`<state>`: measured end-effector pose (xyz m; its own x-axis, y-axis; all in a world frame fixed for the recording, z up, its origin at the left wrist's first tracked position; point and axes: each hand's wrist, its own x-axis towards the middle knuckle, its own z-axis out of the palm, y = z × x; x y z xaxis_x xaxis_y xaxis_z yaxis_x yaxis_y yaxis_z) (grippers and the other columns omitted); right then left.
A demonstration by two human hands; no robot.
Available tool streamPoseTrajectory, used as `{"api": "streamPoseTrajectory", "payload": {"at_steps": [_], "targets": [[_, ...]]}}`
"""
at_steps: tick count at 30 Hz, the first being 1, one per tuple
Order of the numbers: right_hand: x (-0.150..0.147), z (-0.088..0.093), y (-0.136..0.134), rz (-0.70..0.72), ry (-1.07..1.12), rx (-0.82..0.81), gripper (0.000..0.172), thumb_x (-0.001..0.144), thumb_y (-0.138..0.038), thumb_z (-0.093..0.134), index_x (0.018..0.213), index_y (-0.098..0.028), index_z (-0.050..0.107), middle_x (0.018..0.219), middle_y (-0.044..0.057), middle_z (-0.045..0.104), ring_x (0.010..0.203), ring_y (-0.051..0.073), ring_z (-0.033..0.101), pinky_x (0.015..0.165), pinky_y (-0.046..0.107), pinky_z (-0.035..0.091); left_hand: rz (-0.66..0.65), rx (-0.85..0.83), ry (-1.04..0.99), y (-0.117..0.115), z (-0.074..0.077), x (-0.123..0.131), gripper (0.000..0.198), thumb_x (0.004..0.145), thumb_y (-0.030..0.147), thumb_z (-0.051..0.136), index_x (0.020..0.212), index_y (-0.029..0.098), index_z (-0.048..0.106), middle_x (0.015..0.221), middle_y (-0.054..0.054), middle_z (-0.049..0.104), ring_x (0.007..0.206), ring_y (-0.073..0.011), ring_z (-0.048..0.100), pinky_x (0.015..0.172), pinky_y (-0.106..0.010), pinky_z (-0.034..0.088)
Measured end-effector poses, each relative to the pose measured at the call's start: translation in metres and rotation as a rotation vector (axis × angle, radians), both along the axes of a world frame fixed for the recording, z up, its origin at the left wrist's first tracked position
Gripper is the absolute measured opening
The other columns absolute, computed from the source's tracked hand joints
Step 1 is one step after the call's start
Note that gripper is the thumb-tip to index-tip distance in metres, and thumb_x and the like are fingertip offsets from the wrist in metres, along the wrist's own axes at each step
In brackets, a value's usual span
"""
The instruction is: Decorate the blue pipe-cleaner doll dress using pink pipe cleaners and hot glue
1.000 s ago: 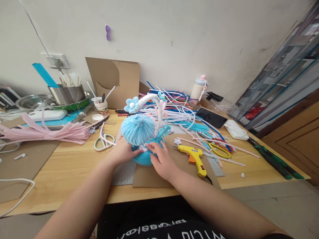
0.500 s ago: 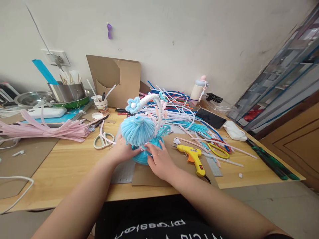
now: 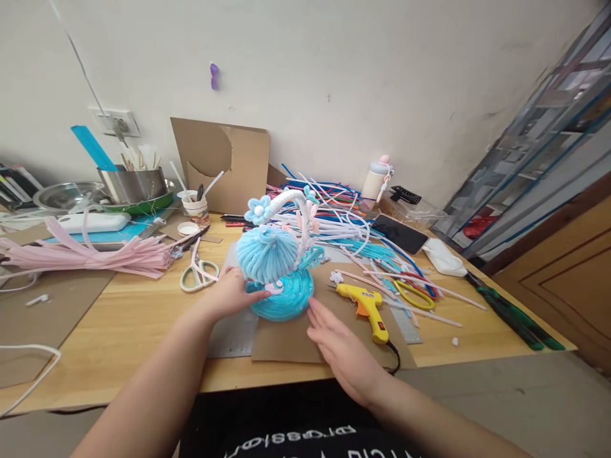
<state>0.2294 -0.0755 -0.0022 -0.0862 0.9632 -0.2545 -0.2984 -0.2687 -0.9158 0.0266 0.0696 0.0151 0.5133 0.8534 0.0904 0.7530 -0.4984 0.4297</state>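
A lamp-shaped craft made of fuzzy pipe cleaners stands in front of me, with a round blue base (image 3: 293,299), a white wrapped curved stem (image 3: 305,222) and a hanging pleated blue shade (image 3: 267,253). A blue flower (image 3: 258,210) sits at the stem's bent end. My left hand (image 3: 233,294) grips the base's left side, thumb over its top near a small pale pink piece (image 3: 274,288); its other fingers are partly hidden. Just off the base's right edge, my right hand (image 3: 341,343) is open, fingers stretched out, holding nothing.
A yellow glue gun (image 3: 365,305) lies on cardboard (image 3: 286,346) right of the craft, its cord trailing. Scissors (image 3: 198,277) and a pink pipe-cleaner bundle (image 3: 90,251) lie left. Behind are loose pipe cleaners (image 3: 329,222); a phone (image 3: 400,233) and green-handled pliers (image 3: 518,315) lie right.
My right hand has let go of the base and moved right and toward me, uncovering the base's front. My left hand stays at the base. The view has tilted slightly.
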Motion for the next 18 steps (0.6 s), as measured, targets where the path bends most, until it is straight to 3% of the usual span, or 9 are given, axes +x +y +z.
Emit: {"api": "streamPoseTrajectory", "payload": {"at_steps": [4,8,11,14,18], "targets": [[0.002,0.006,-0.007,-0.028,0.335,-0.123,0.09,0.072,-0.023,0.057,0.147,-0.009,0.01,0.155,0.012,0.011,0.139,0.019,0.025,0.113,0.036,0.025,-0.012,0.006,0.067,-0.002,0.006,0.002,0.042,0.076,0.047,0.055,0.11,0.024,0.065,0.106,-0.004,0.069,0.112,-0.0271,0.055,0.102,-0.038,0.034],[0.0,0.012,0.004,-0.035,0.32,-0.116,0.088,0.075,-0.023,0.058,0.148,-0.015,0.01,0.155,0.007,0.014,0.139,0.017,0.027,0.113,0.034,0.025,0.046,-0.023,0.181,-0.002,0.009,0.004,0.038,0.074,0.023,0.05,0.11,0.021,0.065,0.102,-0.005,0.069,0.107,-0.0259,0.057,0.101,-0.037,0.035],[0.002,0.012,0.015,-0.034,0.198,-0.09,0.078,0.079,-0.024,0.054,0.147,-0.02,0.017,0.154,0.005,0.02,0.137,0.017,0.03,0.112,0.036,0.028,0.101,-0.053,0.219,-0.004,0.01,0.005,0.039,0.07,0.015,0.045,0.101,0.02,0.069,0.101,-0.007,0.068,0.102,-0.0267,0.059,0.096,-0.039,0.039],[0.007,0.007,0.03,-0.015,-0.019,-0.004,0.061,0.084,-0.025,0.045,0.143,-0.023,0.03,0.149,0.004,0.032,0.133,0.017,0.038,0.106,0.039,0.037,0.148,-0.074,0.258,-0.011,0.013,0.004,0.043,0.07,0.019,0.046,0.106,0.026,0.069,0.101,-0.009,0.064,0.101,-0.0308,0.059,0.092,-0.046,0.04],[0.011,-0.006,0.056,-0.019,-0.55,0.301,0.047,0.092,-0.025,0.03,0.138,-0.022,0.039,0.135,0.008,0.053,0.119,0.016,0.055,0.094,0.036,0.048,0.129,-0.17,0.292,-0.02,0.023,0.0,0.049,0.072,0.033,0.048,0.119,0.036,0.061,0.099,-0.008,0.058,0.095,-0.0306,0.06,0.087,-0.045,0.043]]}}
